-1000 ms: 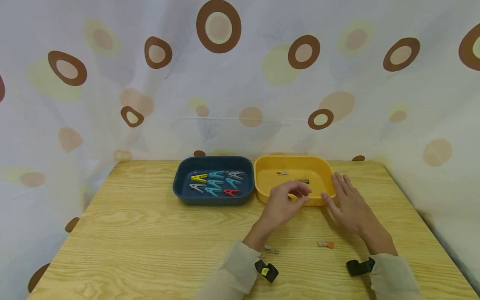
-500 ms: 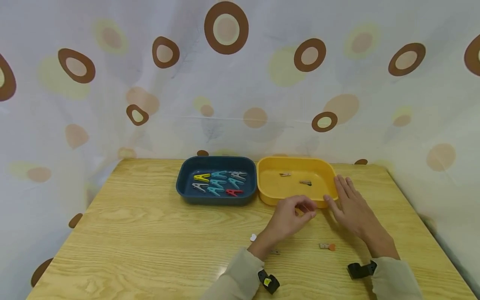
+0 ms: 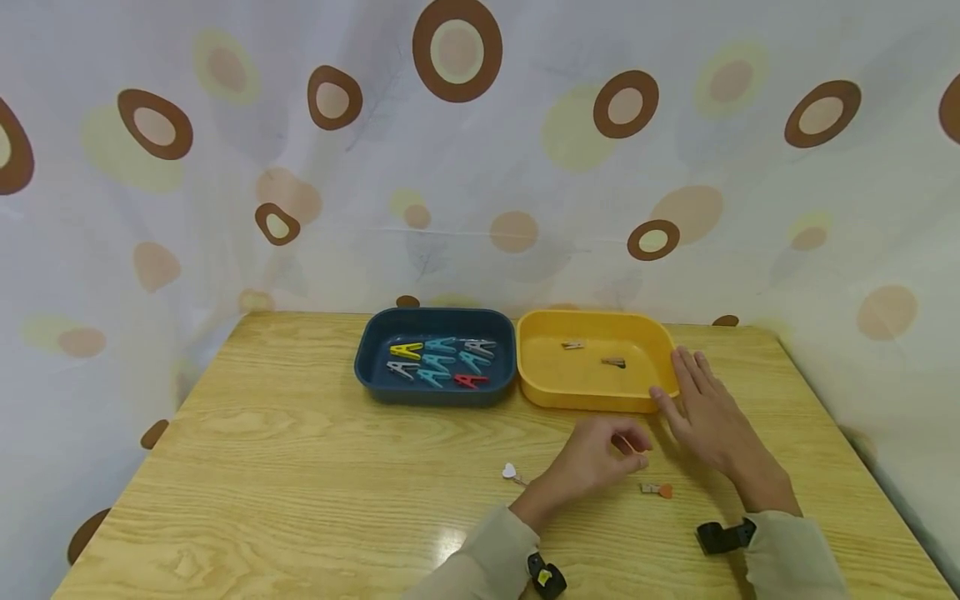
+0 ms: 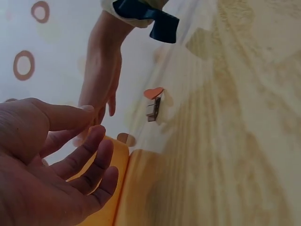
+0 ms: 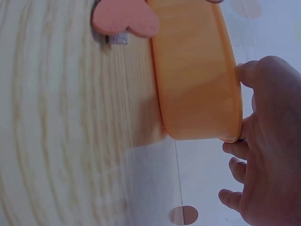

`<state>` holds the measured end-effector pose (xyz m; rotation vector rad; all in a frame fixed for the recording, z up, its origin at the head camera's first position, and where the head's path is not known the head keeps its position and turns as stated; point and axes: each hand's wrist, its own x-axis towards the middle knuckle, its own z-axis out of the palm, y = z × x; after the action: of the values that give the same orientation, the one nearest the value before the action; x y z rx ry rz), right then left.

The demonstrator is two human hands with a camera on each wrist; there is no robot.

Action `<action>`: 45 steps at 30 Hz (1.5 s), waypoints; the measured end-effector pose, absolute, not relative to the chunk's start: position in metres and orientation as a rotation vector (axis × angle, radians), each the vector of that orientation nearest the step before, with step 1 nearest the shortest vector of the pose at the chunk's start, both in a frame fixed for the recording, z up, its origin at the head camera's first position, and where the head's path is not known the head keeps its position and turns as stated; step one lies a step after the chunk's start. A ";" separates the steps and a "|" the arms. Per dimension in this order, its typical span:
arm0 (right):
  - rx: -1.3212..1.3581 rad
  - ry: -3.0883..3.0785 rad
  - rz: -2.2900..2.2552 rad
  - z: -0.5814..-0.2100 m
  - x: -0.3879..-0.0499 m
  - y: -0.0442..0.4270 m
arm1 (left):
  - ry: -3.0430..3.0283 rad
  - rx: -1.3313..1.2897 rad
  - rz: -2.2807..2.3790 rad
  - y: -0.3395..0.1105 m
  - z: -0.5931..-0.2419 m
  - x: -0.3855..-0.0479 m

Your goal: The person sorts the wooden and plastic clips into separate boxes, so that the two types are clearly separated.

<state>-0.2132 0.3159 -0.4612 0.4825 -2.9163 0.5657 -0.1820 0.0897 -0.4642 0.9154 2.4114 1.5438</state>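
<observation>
Left hand (image 3: 591, 458): hovered loosely curved, held nothing.
Right hand (image 3: 708, 425): touched yellow tray (image 3: 585, 382), outstretched.
Orange-heart clip (image 3: 656, 490): lay near left fingers (image 4: 99, 162).

Beige sleeves (image 3: 797, 554), dark wrist straps (image 3: 723, 538), yellow mark (image 3: 543, 576)

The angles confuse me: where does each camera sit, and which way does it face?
Head: on the head, facing forward and down at the blue tray and yellow tray; left hand, right hand and sleeves show.
Left wrist: on that wrist, looking over the table; left hand and right arm show.
Right wrist: on that wrist, looking at the yellow tray's side; right hand shows.
Both wrist views share the orange heart and yellow tray.
</observation>
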 end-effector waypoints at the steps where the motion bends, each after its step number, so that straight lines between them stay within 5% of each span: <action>1: 0.483 -2.914 0.566 -0.461 -0.213 0.316 | 2.417 0.919 1.521 0.091 -0.465 -0.181; 45: 0.470 -2.914 0.583 -0.464 -0.213 0.317 | 2.782 1.012 0.881 0.112 -0.480 -0.156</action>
<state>-0.2128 0.3167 -0.4642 0.4697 -2.9138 0.5829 -0.1565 0.1122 -0.4795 1.0123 2.7817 0.8809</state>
